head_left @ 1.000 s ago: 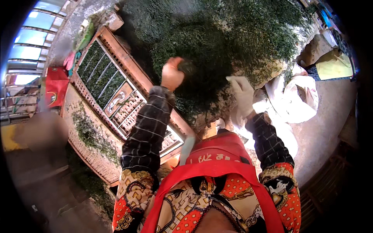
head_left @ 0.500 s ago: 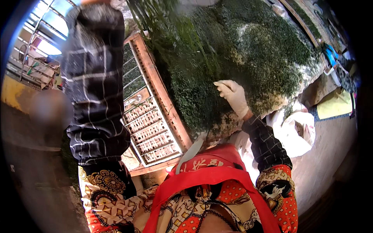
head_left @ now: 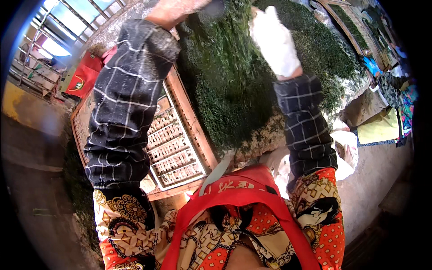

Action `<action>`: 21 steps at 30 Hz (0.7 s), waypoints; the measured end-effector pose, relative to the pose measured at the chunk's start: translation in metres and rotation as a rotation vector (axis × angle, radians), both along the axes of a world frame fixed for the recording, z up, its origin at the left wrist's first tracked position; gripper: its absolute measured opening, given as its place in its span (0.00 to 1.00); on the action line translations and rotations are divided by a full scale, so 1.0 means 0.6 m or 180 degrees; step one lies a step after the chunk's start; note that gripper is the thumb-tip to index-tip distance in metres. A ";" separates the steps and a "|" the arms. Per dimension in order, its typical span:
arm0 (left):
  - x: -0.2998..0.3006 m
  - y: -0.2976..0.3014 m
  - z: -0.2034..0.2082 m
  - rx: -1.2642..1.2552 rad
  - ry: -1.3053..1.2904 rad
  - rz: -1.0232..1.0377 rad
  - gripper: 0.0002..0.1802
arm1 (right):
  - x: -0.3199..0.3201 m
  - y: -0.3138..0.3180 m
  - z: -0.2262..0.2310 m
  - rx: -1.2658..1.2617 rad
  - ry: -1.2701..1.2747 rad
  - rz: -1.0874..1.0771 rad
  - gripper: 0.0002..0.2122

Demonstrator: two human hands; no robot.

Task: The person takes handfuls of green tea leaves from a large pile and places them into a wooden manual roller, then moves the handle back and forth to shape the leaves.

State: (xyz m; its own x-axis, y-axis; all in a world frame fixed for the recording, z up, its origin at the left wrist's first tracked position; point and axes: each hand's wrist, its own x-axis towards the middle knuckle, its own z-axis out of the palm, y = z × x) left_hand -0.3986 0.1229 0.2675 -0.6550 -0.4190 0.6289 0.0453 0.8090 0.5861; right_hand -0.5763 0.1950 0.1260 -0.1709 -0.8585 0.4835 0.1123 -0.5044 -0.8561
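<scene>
A broad heap of fine dark green leafy material point(head_left: 225, 108) lies in front of me; I cannot make out what plant it is. My left hand point(head_left: 182, 10) is bare and reaches over its far side at the upper edge. Its fingers run out of the picture and are smeared. My right hand point(head_left: 275, 42), in a white glove, is raised over the middle of the heap, its fingertips blurred against the green. Between the two hands a looser green mass point(head_left: 231, 42) streaks downward. Whether either hand grips it cannot be seen.
A wooden-framed rack point(head_left: 191, 121) with a white slatted grid stands left of the heap, partly behind my left sleeve. A red bag point(head_left: 85, 74) sits at the far left. White sacking point(head_left: 346, 148) and a yellow cloth piece point(head_left: 379, 128) are at right. Another framed tray point(head_left: 348, 27) lies far right.
My right hand has moved up and away from the heap's near part, toward the far middle. My left arm has swung rightward, bringing part of the hand into view.
</scene>
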 end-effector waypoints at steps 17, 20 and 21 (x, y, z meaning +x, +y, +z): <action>0.157 0.004 -0.329 -0.2935 -0.1633 0.1730 0.16 | 0.105 0.000 -0.166 0.1993 -0.0861 0.1380 0.11; 0.156 0.032 -0.309 -0.3109 -0.1057 0.1321 0.17 | 0.065 -0.010 -0.116 0.1474 -0.1156 0.2537 0.15; 0.153 0.053 -0.292 -0.3106 -0.0968 0.1177 0.18 | 0.069 -0.005 -0.076 0.1288 -0.0774 0.2142 0.14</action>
